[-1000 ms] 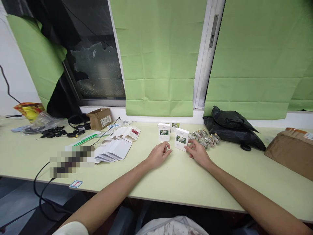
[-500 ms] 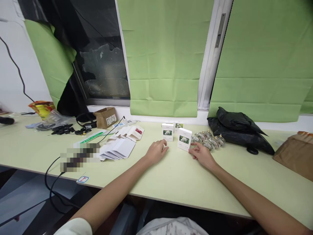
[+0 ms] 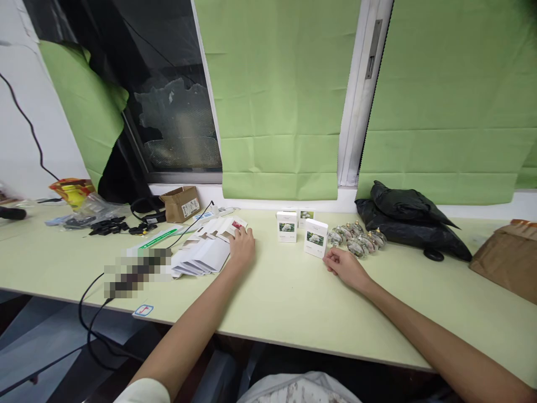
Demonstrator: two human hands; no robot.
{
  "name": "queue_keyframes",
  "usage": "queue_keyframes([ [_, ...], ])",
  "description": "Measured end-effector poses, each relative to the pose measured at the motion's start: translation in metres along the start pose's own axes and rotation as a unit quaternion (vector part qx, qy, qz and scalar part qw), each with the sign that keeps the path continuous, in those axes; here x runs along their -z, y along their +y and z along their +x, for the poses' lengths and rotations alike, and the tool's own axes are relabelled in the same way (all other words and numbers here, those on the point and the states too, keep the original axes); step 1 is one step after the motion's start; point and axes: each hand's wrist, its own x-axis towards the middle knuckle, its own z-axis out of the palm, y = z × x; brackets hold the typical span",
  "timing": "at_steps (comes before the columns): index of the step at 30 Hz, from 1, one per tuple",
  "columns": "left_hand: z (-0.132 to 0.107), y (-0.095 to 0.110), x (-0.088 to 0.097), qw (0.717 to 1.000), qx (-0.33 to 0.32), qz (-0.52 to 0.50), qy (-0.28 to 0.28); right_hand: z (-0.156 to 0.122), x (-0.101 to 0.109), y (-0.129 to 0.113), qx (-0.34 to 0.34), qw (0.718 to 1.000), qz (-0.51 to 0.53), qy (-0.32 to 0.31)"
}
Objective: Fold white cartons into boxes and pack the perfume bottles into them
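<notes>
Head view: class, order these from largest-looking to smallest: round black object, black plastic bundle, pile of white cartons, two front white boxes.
Black plastic bundle
Pile of white cartons
White box by the right hand and white box left of it: too alike to rank, the first standing nearer
Round black object

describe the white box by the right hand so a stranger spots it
Below the middle green curtain is a pale table. Beside the right hand stands a white box, closer to the table's front edge than the other upright boxes.
</notes>
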Motion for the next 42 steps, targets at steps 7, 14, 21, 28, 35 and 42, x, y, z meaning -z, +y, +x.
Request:
queue_keyframes([
  [7, 0.003, -0.009, -0.015, 0.995, 0.089, -0.033, -0.011, -0.001, 0.001, -0.001, 0.014, 1.0, -0.002, -0.01],
  [14, 0.006, -0.01, -0.019, 0.994, 0.099, -0.041, -0.004, -0.002, 0.002, -0.002, 0.017, 1.0, -0.006, -0.015],
  [21, 0.006, -0.015, -0.009, 0.994, 0.102, -0.001, 0.025, -0.003, 0.003, -0.004, 0.022, 1.0, -0.009, -0.017],
  [28, 0.005, -0.019, -0.007, 0.996, 0.088, 0.019, 0.027, -0.002, 0.003, -0.002, 0.029, 0.999, -0.011, -0.016],
  [35, 0.005, -0.021, -0.013, 0.997, 0.075, 0.0, 0.02, -0.002, 0.003, -0.002, 0.031, 0.999, -0.009, -0.018],
  [42, 0.006, -0.018, -0.014, 0.998, 0.058, 0.004, 0.023, -0.002, 0.003, -0.001, 0.031, 0.999, -0.008, -0.017],
])
